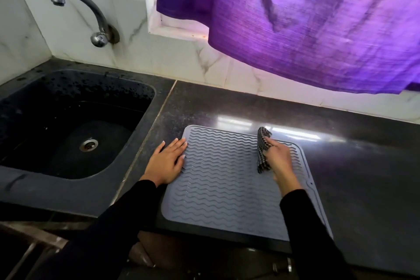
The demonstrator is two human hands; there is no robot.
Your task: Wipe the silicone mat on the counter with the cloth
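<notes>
A grey silicone mat (222, 179) with wavy ridges lies flat on the dark counter (363, 177), near its front edge. My left hand (166, 162) presses flat on the mat's left edge, fingers straight. My right hand (278, 158) grips a bunched dark checked cloth (262, 150) over the far right part of the mat. The cloth hangs from my fingers down onto the ridges.
A black sink (75, 125) with a metal drain is set into the counter at the left, under a metal tap (91, 13) on the tiled wall. A purple curtain (318, 22) hangs over the counter's back right.
</notes>
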